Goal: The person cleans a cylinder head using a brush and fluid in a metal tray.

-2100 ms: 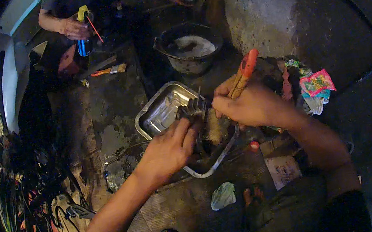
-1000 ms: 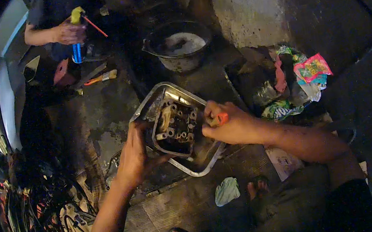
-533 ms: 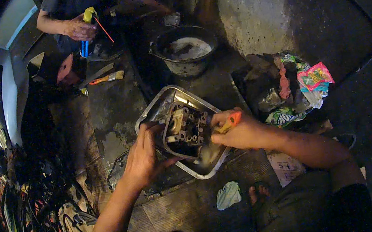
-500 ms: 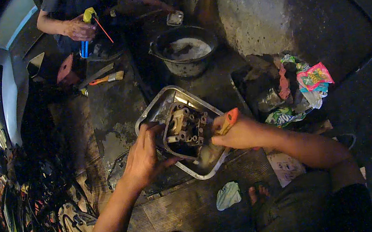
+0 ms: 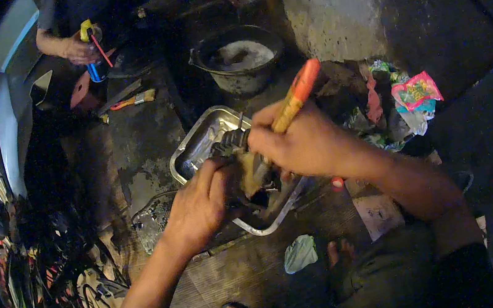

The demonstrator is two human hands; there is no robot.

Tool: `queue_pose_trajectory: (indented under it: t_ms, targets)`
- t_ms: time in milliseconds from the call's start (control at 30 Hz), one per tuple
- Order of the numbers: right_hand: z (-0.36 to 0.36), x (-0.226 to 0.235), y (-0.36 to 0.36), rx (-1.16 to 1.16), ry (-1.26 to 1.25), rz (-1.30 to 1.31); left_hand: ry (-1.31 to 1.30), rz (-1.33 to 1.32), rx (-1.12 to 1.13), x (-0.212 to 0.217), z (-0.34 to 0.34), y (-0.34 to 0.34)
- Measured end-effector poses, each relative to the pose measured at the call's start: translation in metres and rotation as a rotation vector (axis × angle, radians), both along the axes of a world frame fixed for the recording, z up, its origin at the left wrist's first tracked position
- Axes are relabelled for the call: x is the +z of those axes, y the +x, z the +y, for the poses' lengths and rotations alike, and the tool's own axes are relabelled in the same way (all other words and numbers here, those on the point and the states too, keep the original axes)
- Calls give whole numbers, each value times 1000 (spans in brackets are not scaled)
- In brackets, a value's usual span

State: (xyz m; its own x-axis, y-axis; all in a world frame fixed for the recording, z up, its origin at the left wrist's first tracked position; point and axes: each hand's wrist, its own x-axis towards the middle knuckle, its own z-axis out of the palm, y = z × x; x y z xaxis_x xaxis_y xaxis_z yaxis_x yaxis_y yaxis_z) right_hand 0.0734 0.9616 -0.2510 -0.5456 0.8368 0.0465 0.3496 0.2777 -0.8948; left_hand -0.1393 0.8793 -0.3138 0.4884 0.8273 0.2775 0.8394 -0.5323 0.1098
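Observation:
My left hand [image 5: 203, 200] grips a greasy metal engine part [image 5: 240, 155] and holds it tilted over a dented metal tray [image 5: 201, 138] on the floor. My right hand [image 5: 298, 144] is closed around a brush with an orange and yellow handle [image 5: 298, 94], whose handle points up and to the right. The bristle end is pressed against the engine part and is hidden behind my fingers. Both hands meet over the tray's middle.
A dark bucket [image 5: 240, 61] with pale liquid stands behind the tray. Another person at the top left holds a spray can [image 5: 91, 56]; a paintbrush [image 5: 133, 99] lies nearby. Crumpled colourful wrappers [image 5: 413, 94] lie at right, tangled cables [image 5: 44, 274] at left, a pale rag [image 5: 300, 253] near my foot.
I have lifted and tilted the engine part up off the tray. My right hand has swung the brush upright and brought it onto the part. The view has moved closer.

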Motion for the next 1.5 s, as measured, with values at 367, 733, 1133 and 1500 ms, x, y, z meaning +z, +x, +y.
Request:
queue_pose_trajectory:
  t_ms: [367,733,1133,1500]
  targets:
    - [32,-5,2,-173,222,-260,2,-79,-24,11,1,11]
    - [5,-8,-12,-34,316,-99,-203,-137,31,15,0,5]
    - [-12,-58,17,-28,219,261,-103,-379,215,-21,0,-24]
    - [8,-73,16,50,343,190,-110,-543,236,-25,5,-27]
